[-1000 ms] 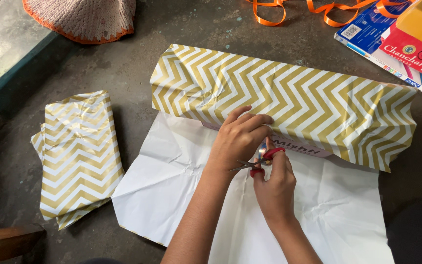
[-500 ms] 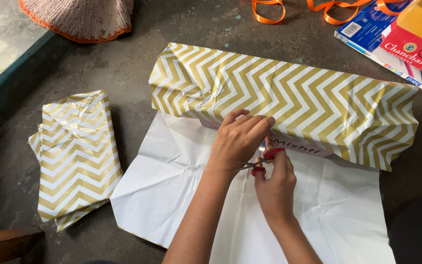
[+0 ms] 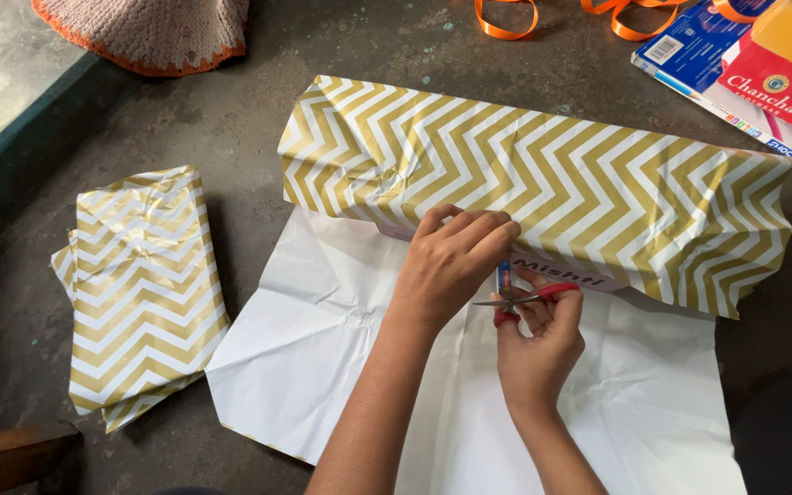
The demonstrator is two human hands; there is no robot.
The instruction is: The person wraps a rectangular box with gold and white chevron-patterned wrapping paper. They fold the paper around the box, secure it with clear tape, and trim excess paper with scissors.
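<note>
Scissors at the edge of the wrapped box.
Right hand (image 3: pixel 538 353) is gripping red-handled scissors (image 3: pixel 524 298); left hand (image 3: pixel 451 261), fingers curled, is pressing the gold chevron wrapping paper (image 3: pixel 552 183) down.

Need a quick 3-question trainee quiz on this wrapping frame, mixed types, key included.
1. True or false: the right hand holds red-handled scissors.
2. What lies at the far left? A) folded chevron paper B) a glass bowl C) a roll of tape
3. Which hand presses the edge of the gold chevron-wrapped box?

Key: 1 true; 2 A; 3 the left hand, resting on the box's near edge above the white paper.
</note>
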